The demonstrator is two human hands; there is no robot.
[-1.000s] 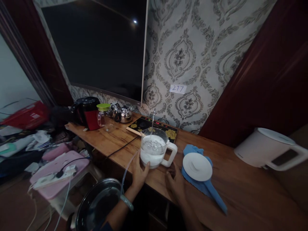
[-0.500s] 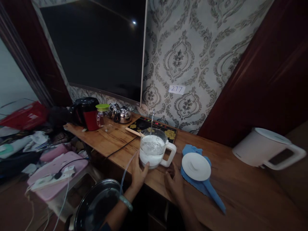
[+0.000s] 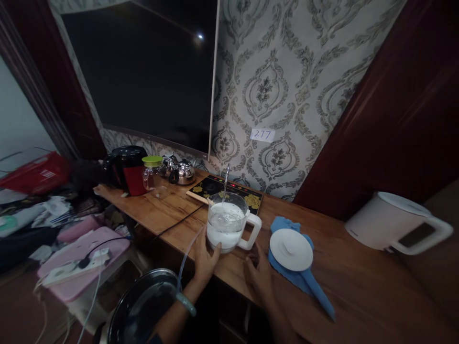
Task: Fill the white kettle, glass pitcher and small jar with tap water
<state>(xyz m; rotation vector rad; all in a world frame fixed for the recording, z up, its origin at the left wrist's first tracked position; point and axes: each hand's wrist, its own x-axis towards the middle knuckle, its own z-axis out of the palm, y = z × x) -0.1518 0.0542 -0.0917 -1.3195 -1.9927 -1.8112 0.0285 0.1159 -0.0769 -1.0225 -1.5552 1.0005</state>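
A clear glass kettle (image 3: 226,220) with a white base and white handle (image 3: 254,232) stands near the front edge of the wooden table. Water is inside, its surface stirred up with bubbles. Around the left side of its base curl the fingers of my left hand (image 3: 206,255), thumb at the front. My right hand (image 3: 260,274) is just below the handle, thumb apart from loosely bent fingers, holding nothing that I can see. Above the glass rises a thin shiny column (image 3: 226,182); spout or stream, I cannot tell. Right of my hands, a white lid (image 3: 291,249) lies on a blue cloth (image 3: 317,292).
Behind the kettle is a black hotplate (image 3: 205,185) with gold flowers. A white electric kettle (image 3: 385,222) stands at right. Leftward are small metal teapots (image 3: 185,173), a green-lidded glass jug (image 3: 152,177) and a red-black pot (image 3: 134,174). A dark basin (image 3: 143,306) sits below; clear tubing (image 3: 183,263) hangs nearby.
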